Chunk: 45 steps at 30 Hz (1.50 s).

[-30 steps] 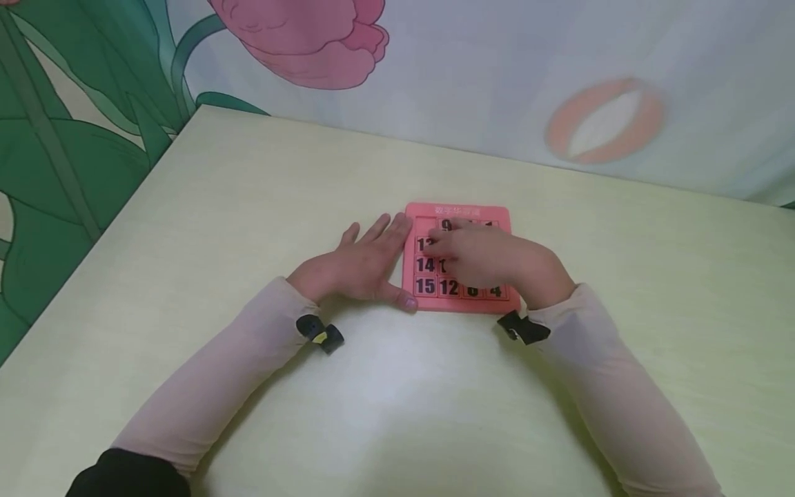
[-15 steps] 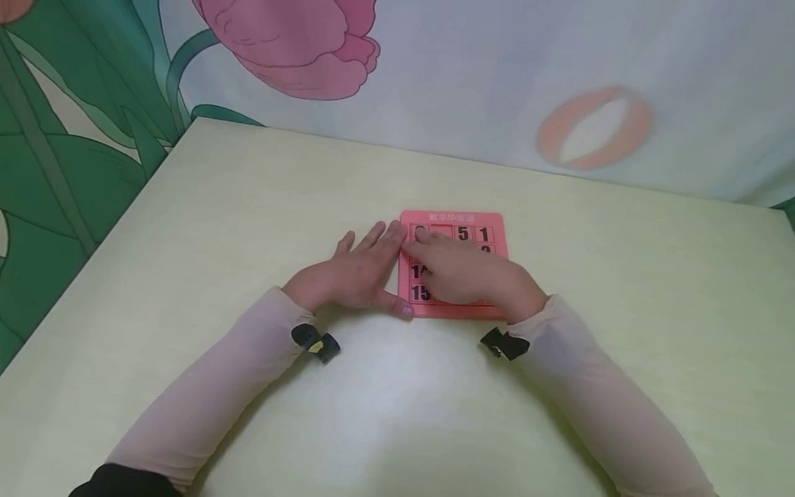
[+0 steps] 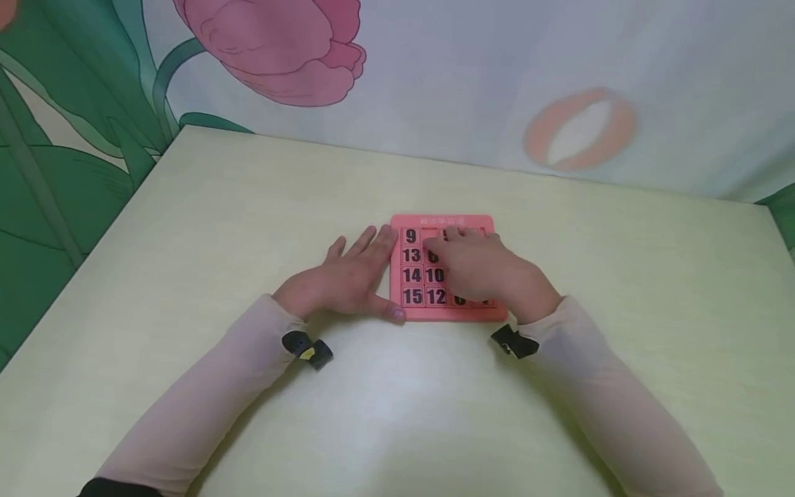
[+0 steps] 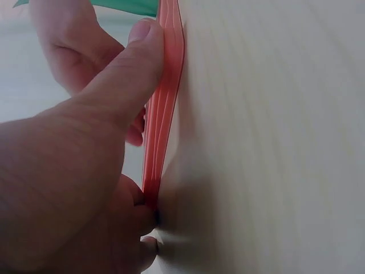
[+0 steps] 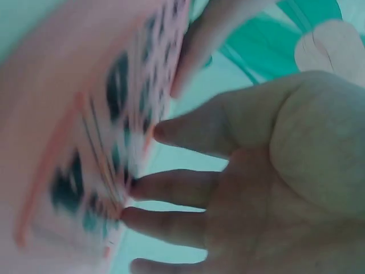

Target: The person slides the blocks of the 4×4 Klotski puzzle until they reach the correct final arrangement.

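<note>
A pink number slide puzzle (image 3: 448, 315) lies flat on the table, its tiles marked with black numerals. Down its left side, 9, 13, 14 and 15 can be read, and a gap (image 3: 429, 233) shows beside the 9. My left hand (image 3: 338, 281) rests with spread fingers along the left edge, the thumb (image 4: 145, 43) against the near left corner. Over the right part of the board is my right hand (image 3: 487, 269), palm down, hiding several tiles. In the right wrist view its fairly straight fingers (image 5: 171, 225) touch the numbered face.
The puzzle lies on a pale table (image 3: 397, 400) whose left edge slants away. Behind it hangs a light cloth (image 3: 447, 83) printed with a pink flower (image 3: 279, 55) and green leaves. Dark straps (image 3: 514, 342) sit at both wrists.
The gap went from the top left corner to one place right as the 9 tile slid left. My right hand moved left, then back right off the 9. The left hand stays at the edge.
</note>
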Tool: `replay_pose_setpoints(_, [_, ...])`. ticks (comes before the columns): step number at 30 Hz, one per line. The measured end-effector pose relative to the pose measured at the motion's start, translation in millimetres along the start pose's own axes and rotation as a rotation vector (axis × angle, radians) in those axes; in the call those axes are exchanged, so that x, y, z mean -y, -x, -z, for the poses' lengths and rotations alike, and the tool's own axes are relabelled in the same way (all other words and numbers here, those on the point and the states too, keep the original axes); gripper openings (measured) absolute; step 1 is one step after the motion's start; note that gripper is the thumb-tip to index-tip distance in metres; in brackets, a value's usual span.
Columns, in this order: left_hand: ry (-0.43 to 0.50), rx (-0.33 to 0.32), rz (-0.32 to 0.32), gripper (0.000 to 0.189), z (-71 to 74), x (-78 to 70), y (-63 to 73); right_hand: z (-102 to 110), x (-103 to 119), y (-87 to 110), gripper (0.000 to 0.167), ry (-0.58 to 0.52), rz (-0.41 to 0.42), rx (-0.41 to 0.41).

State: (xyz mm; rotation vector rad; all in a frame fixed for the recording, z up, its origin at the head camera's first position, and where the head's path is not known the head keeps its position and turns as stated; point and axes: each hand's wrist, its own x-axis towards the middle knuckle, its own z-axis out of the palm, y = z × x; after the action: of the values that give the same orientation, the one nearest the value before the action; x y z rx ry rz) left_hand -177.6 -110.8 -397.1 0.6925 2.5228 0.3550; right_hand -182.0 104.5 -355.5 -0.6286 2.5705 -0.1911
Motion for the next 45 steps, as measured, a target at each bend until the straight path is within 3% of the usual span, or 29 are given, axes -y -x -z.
replay_pose_setpoints(6, [0.010,-0.007,0.000,0.132,-0.3,2.8,1.8,-9.4,15.5,-3.8,0.057,0.055,0.102,-0.036])
replay_pose_setpoints(9, [0.018,-0.008,0.004,0.132,-1.6,2.8,2.8,-8.3,11.0,-3.9,0.060,-0.028,0.121,-0.007])
replay_pose_setpoints(14, [0.012,-0.014,-0.005,0.132,0.2,-1.6,2.4,9.0,-12.9,5.4,0.061,-0.181,0.108,-0.003])
replay_pose_setpoints(20, [0.004,-0.019,-0.017,0.132,2.3,-5.3,1.5,19.5,-52.9,25.8,0.052,-0.198,0.144,-0.042])
replay_pose_setpoints(25, [0.008,-0.012,-0.017,0.133,3.6,-5.8,2.9,17.3,-75.3,35.8,0.064,-0.222,0.122,-0.011])
replay_pose_setpoints(32, [0.031,-0.008,-0.007,0.133,2.3,-3.1,3.1,13.8,-95.1,27.7,0.067,-0.251,0.095,-0.018])
replay_pose_setpoints(42, [0.036,-0.010,-0.013,0.134,1.8,-0.2,1.3,9.6,-99.1,17.8,0.071,-0.136,-0.001,-0.031])
replay_pose_setpoints(45, [0.034,-0.011,-0.015,0.134,2.6,-1.0,1.0,11.2,-99.1,20.1,0.068,-0.152,0.032,-0.058])
